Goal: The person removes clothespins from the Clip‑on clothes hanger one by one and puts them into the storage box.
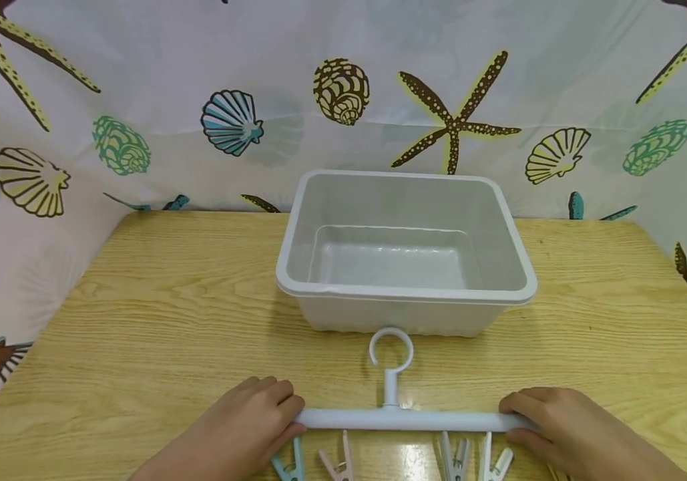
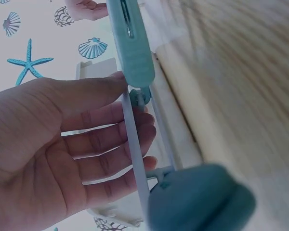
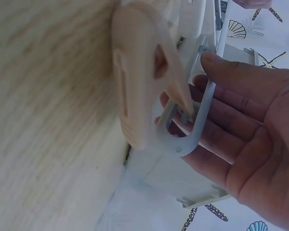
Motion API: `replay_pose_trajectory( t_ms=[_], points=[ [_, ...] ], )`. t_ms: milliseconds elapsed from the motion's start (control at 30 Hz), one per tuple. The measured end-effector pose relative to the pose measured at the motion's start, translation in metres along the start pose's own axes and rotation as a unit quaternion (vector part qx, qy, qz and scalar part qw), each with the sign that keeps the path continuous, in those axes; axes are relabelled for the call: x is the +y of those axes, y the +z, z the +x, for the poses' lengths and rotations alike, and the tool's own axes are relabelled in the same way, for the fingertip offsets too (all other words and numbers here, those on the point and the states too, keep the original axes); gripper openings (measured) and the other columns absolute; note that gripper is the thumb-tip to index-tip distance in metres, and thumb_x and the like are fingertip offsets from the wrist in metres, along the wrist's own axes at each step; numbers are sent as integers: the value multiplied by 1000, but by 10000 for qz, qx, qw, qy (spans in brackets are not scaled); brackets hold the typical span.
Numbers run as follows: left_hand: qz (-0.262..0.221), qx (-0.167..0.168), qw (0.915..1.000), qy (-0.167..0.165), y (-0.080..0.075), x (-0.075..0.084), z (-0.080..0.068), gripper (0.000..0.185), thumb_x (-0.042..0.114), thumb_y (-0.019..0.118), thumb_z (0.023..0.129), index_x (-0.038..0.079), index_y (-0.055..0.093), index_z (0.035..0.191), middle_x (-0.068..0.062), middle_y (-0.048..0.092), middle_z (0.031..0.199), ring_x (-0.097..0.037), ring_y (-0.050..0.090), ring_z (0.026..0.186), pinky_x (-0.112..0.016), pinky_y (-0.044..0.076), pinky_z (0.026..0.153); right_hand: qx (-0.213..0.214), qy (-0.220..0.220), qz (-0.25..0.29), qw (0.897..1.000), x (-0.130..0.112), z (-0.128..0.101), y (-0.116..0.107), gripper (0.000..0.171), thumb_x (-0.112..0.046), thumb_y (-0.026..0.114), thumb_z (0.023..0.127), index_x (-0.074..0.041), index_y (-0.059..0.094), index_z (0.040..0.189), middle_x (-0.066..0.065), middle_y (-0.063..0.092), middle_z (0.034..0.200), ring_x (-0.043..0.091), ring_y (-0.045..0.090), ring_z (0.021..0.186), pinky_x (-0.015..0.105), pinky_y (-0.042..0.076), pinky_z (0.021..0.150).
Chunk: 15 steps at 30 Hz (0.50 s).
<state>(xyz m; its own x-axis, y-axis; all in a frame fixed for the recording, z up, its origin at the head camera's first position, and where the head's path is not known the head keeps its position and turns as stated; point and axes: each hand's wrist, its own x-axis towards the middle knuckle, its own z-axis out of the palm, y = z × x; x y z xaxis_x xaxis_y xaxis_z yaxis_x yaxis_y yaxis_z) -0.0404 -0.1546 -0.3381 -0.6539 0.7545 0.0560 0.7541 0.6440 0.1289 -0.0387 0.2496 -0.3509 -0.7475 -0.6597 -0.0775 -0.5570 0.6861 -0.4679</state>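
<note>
Hanger (image 1: 439, 421) of pale plastic lies crosswise in front of the person, its long axis running left to right, almost level and roughly parallel to the front rim of a white bin (image 1: 406, 294). Its hook (image 1: 391, 331) points away from the person, towards the bin, from a short neck at mid-bar; the gap in the ring is at its lower left, and its top reaches the bin's foot in the head view. Whether the bar touches the wood-grain table (image 1: 169, 300) cannot be told.

The left hand (image 1: 256, 417) grips the left end, thumb on one side and fingers curled behind. The right hand (image 1: 559, 427) grips the opposite end in the same way.

On the person's side of the bar show a teal peg (image 1: 298, 457), a pink peg (image 1: 347, 454), a grey peg (image 1: 458, 461) and a white peg (image 1: 486, 454), their prongs spread towards it. A beige peg (image 3: 135, 72) stands large beside the hanger's rounded end in the right wrist view. Behind the bin, shell-printed cloth (image 1: 169, 53) rises.
</note>
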Motion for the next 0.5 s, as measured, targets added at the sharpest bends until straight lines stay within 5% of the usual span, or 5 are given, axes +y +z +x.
replay_pose_trajectory(
  t_ms=[500],
  points=[
    [504, 1139, 9905, 580, -11, 7, 0, 19, 25, 70, 89, 9, 63, 82, 5, 54, 74, -5, 42, 62, -22, 43, 57, 1375, -877, -979, 9817, 2, -14, -7, 35, -10, 84, 71, -14, 66, 101, -4, 68, 91, 0, 60, 74, 18, 47, 55]
  ],
)
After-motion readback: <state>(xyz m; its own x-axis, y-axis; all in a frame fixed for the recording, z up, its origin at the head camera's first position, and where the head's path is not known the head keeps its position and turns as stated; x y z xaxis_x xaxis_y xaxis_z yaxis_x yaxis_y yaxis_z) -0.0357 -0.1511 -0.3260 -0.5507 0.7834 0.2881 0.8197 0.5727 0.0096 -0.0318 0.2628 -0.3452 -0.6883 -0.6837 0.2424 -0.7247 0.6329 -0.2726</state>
